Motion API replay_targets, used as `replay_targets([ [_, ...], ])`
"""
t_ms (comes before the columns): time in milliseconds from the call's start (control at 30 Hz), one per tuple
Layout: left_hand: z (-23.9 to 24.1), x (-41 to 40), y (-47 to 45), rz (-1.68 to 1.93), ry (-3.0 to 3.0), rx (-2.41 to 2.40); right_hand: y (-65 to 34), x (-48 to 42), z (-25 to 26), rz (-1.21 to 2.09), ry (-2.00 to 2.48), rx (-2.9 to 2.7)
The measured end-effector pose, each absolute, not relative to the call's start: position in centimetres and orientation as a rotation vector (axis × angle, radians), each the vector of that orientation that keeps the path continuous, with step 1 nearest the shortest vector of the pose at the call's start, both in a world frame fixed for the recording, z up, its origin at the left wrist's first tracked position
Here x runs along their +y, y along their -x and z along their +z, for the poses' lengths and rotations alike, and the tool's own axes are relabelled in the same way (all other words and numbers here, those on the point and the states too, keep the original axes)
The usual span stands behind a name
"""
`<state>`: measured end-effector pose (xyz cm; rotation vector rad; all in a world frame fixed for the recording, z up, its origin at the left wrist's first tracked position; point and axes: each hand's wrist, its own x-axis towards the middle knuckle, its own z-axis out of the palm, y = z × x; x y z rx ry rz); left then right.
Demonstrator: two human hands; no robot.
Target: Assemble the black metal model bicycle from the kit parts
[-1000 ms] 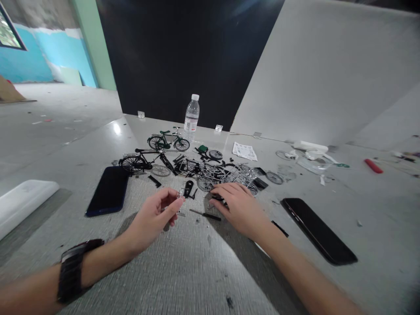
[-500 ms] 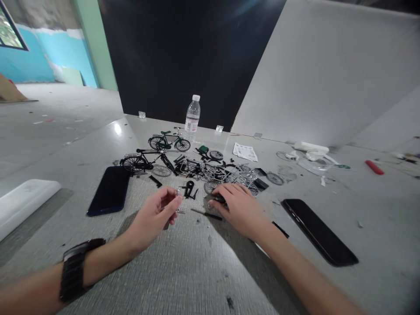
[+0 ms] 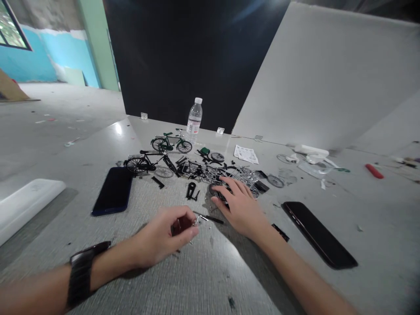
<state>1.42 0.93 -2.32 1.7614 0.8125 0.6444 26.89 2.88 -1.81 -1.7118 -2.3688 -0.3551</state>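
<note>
My left hand (image 3: pixel 172 234) is closed in a pinch, with a small shiny silver part (image 3: pixel 197 220) at its thumb and fingertips; its exact kind is too small to make out. Just beyond lies a thin screwdriver (image 3: pixel 215 219) with a black handle. My right hand (image 3: pixel 241 205) has its fingers apart, reaching over a silver model bicycle (image 3: pixel 254 190) at the near edge of the parts pile; its palm side is hidden. Left of it lie black bicycle parts (image 3: pixel 190 190). A black model bicycle (image 3: pixel 139 164) and a green one (image 3: pixel 159 144) stand farther back.
A dark phone (image 3: pixel 113 191) lies at left, another black phone (image 3: pixel 318 232) at right. Behind the pile are a water bottle (image 3: pixel 194 117) and a printed sheet (image 3: pixel 246 154). Clear plastic packaging (image 3: pixel 316 168) and a red object (image 3: pixel 374 171) lie far right; a white block (image 3: pixel 29 205) is far left.
My left hand has moved right and nearer to me, with the small silver part still at its fingertips. My right hand has stayed by the pile, its fingers spreading a little.
</note>
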Motion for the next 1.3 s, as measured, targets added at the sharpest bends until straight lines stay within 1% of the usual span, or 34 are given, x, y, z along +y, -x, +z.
replay_targets([
  [200,-2.0,1.1,-1.5,0.644,-1.789,0.799,-26.1,3.4,-2.2,-0.363,1.742,-2.441],
  [333,-2.0,1.3,-1.6,0.664,-1.79,0.783,-25.1,3.9,-1.5,-0.34,1.747,-2.476],
  [567,-2.2,1.4,-1.6,0.695,-1.809,0.77,-22.9,6.0,-0.5,-0.154,1.801,-2.563],
  [800,-2.2,1.2,-1.3,0.68,-1.826,0.752,-25.3,7.2,-0.1,-0.002,1.79,-2.336],
  [967,-2.0,1.1,-1.3,0.671,-1.828,0.762,-28.4,6.7,1.4,0.104,1.668,-2.104],
  [1167,-2.0,1.0,-1.4,0.648,-1.812,0.776,-31.0,5.5,1.6,0.036,1.563,-1.901],
  [1300,-2.0,0.9,-1.4,0.624,-1.823,0.799,-31.5,4.7,0.6,-0.003,1.577,-1.934],
])
